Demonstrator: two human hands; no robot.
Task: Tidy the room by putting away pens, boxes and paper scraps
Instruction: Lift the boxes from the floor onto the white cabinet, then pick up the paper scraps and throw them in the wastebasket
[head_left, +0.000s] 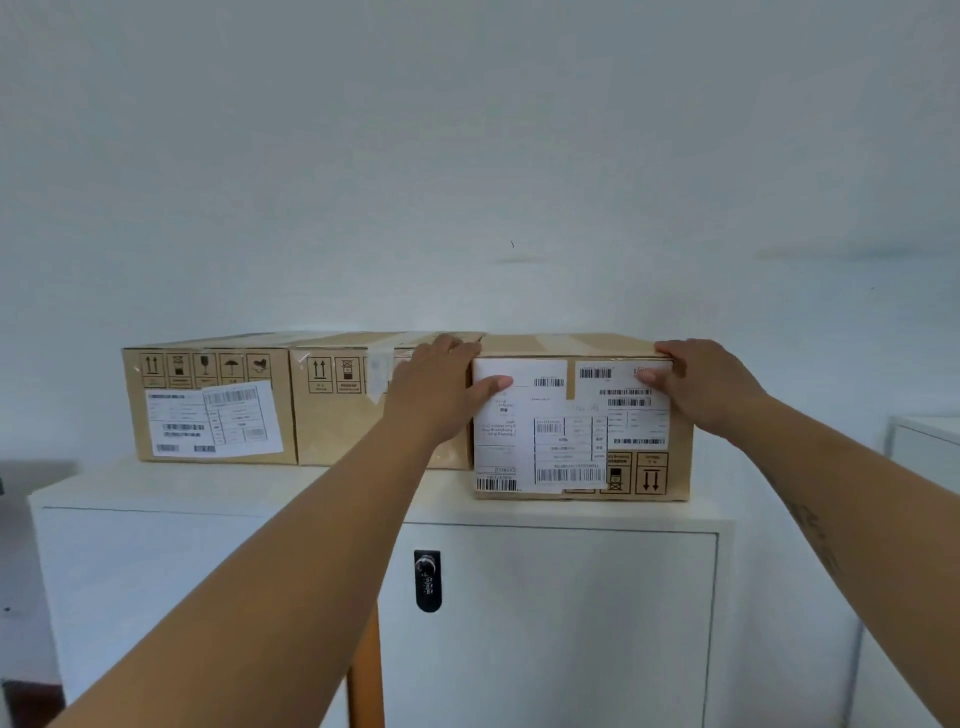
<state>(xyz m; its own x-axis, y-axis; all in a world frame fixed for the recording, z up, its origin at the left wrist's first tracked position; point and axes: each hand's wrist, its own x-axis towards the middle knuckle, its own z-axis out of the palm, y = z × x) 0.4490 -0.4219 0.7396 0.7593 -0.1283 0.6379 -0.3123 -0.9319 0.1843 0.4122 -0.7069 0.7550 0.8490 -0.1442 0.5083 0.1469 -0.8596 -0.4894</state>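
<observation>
Two-handed hold: left hand curls over the upper left corner of the right box with its thumb flat on the front face. The right hand does likewise at the upper right corner. Both hands grasp this one carton.

Item 1. Cabinet, white, two doors. Its top carries all three cartons.

Item 2. Right box, brown card, taped. It stands at the right end of the cabinet top, close to the front edge and forward of the other two. Whether it bears fully on the top or is slightly raised is hard to tell; it looks seated.

Item 3. Middle box and left box, set side by side and touching, further back on the top.

Item 4. Shipping labels on the right box, print inverted. The arrow mark points down, so this carton is probably upside down.

Item 5. Combination lock, black, on the cabinet's right door.

Handling note: the step appears to be seating the right box in line with its neighbours.
- Push evenly from both corners so that it does not skew.
- Keep the base flat on the top.
- Take the left fingers clear of the seam with the middle box before closing it.
- Turn the carton arrows-up first if orientation matters.
</observation>
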